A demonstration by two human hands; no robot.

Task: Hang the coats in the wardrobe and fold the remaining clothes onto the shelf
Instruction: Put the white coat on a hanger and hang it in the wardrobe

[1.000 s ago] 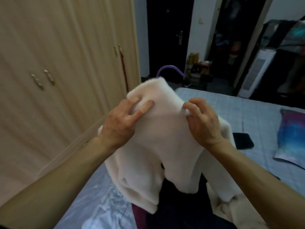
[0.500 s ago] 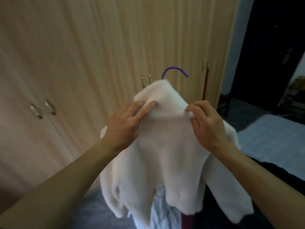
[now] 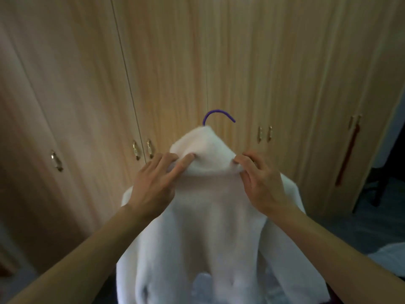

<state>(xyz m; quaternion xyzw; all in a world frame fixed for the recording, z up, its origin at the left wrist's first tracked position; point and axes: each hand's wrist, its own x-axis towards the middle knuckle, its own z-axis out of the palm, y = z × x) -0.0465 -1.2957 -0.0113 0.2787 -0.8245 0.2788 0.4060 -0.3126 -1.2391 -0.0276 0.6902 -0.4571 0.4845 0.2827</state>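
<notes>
Holding the white fleece coat [image 3: 210, 227] up before the closed wardrobe [image 3: 175, 62], we pinch its collar from both sides. The left hand [image 3: 153, 185] is at 9 o'clock of the collar and the right hand [image 3: 265, 183] at 3 o'clock, fingers curled into the fabric. The coat hangs from centre to 6 o'clock of view, with the purple hanger hook [image 3: 217, 114] poking out at 12 o'clock. The doors look shut, so we'd free one hand for the handles [image 3: 260, 134] at 2 o'clock and take the hook with the other. Watch that the shoulders don't slip. The hanger arms are hidden under the fleece, so we can't tell how it's seated.
</notes>
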